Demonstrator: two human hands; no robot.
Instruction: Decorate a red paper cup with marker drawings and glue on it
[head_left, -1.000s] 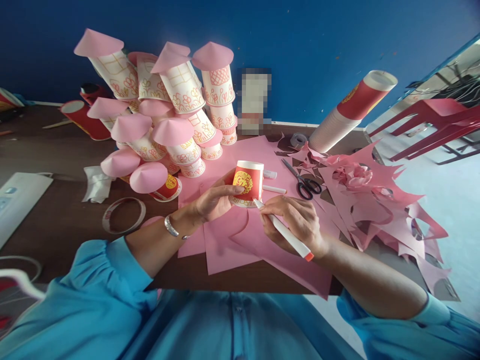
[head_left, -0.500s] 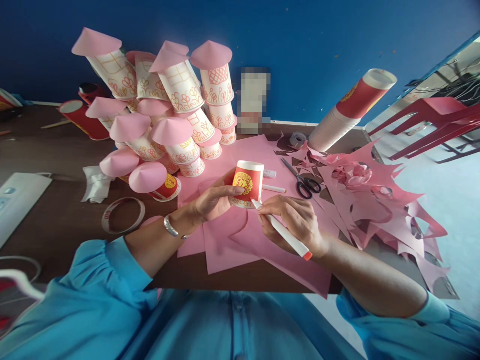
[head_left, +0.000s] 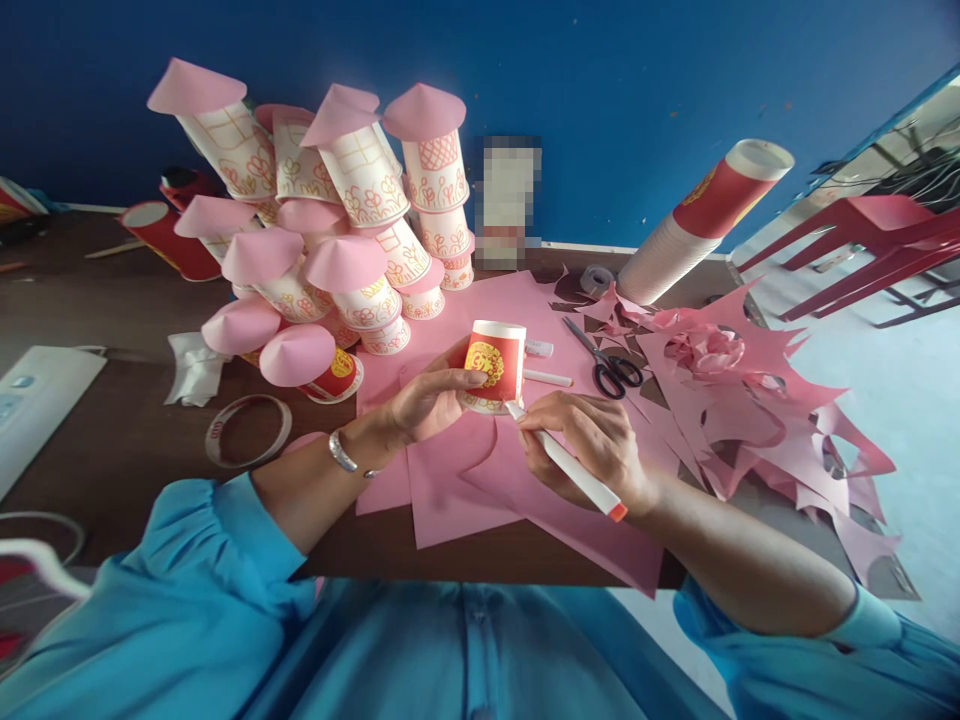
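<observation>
My left hand (head_left: 435, 398) grips a red paper cup (head_left: 504, 358) with a yellow emblem and a white band around its lower edge, thumb across the front. Between the fingers of my right hand (head_left: 589, 440) is a white marker (head_left: 574, 470) with an orange end; its tip meets the cup's lower band, where faint drawn marks show. Behind the cup, a capped marker (head_left: 549, 379) and a white cap-like piece (head_left: 538, 349) lie on pink paper (head_left: 457, 500). Black-handled scissors (head_left: 616, 375) rest to the right.
Several decorated cup towers with pink cone roofs (head_left: 345, 265) stand at the back left. A tall cup stack (head_left: 697, 225) leans at the back right, near pink paper scraps (head_left: 772, 400). A tape roll (head_left: 249, 430) lies left; a red stool (head_left: 862, 235) stands beyond the table.
The cup has shifted very slightly left in my left hand. My right hand keeps the marker tip at the cup's lower band, almost unmoved.
</observation>
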